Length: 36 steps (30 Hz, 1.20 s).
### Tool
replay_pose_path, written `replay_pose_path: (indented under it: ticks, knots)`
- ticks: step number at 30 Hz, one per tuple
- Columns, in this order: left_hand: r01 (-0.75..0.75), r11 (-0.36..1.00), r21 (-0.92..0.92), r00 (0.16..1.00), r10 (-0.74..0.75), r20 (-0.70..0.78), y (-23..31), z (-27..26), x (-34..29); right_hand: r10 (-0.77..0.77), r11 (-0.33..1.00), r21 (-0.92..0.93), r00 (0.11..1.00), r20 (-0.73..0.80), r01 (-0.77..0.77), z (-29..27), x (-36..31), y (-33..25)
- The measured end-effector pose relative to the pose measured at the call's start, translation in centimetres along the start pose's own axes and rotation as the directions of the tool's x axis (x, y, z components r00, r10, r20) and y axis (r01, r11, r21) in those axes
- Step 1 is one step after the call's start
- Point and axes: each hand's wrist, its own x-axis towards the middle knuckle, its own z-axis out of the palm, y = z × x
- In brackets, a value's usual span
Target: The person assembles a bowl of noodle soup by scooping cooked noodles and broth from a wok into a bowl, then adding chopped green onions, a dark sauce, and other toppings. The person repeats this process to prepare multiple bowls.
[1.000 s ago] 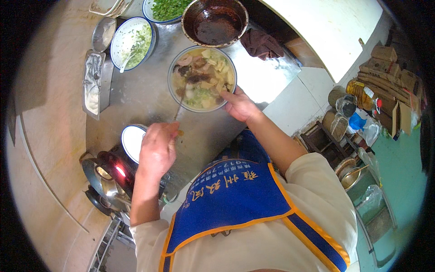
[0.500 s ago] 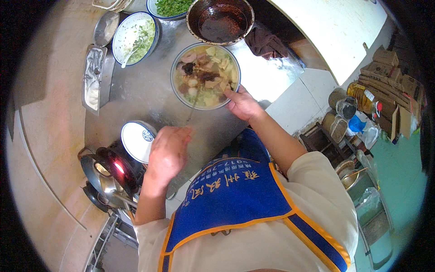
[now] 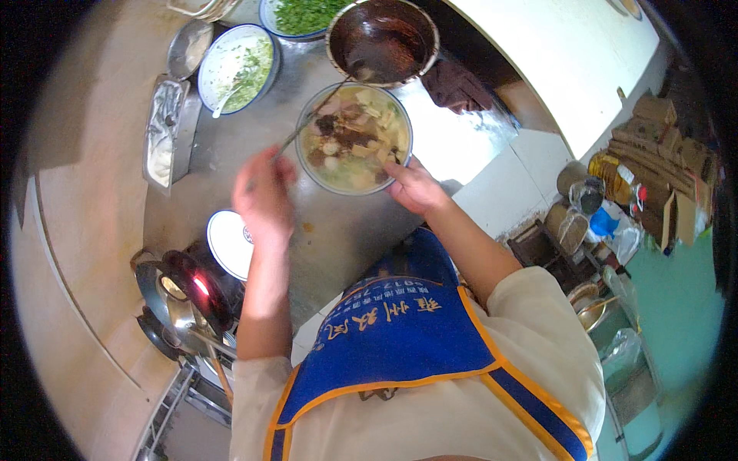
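My right hand [image 3: 415,187] grips the near right rim of a blue-rimmed bowl [image 3: 350,190] of steaming broth with meat, pale slices and dark pieces. In my left hand [image 3: 265,196], slightly blurred, is the upper end of a long-handled ladle [image 3: 315,113]. The handle slants across the far left of the soup bowl. Its head lies inside a dark round pot [image 3: 344,31] of dark red-brown oil or sauce, partly hidden. Below my left hand sits a white bowl or plate [image 3: 227,250] with a blue mark, partly covered by my forearm.
A bowl of chopped greens [image 3: 211,73] with a spoon, a second greens bowl [image 3: 269,21] and a metal tray [image 3: 184,142] line the far left. A dark cloth [image 3: 457,86] lies beside the pot. Woks [image 3: 165,303] stand at lower left; bottles and cardboard [image 3: 653,142] are at right.
My left hand has moved up and away from the white bowl, and the ladle now reaches over the soup bowl into the dark pot. My right hand stays on the soup bowl.
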Motion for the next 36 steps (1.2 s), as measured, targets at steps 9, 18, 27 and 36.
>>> replay_pose_path:
  ticks: [9,18,27,36]
  knots:
    - [-0.196,0.891,0.408,0.951,0.071,0.302,-2.5,8.5,6.6,0.044,0.999,0.013,0.998,0.05,-0.044,-0.8,0.0,-0.2]
    - [-0.265,0.523,0.81,0.96,0.067,0.271,-1.1,-2.4,11.0,0.039,0.997,-0.063,0.998,0.058,-0.035,-0.9,-0.6,-0.5]
    - [0.031,0.247,0.968,0.987,0.143,-0.069,-2.4,-9.1,20.5,0.036,0.997,-0.075,0.997,0.069,-0.031,-1.0,-0.9,-0.8]
    - [-0.102,0.125,0.987,0.969,0.235,0.07,0.4,-7.4,18.9,0.053,0.995,-0.092,0.996,0.077,-0.046,-1.2,-1.2,-1.2]
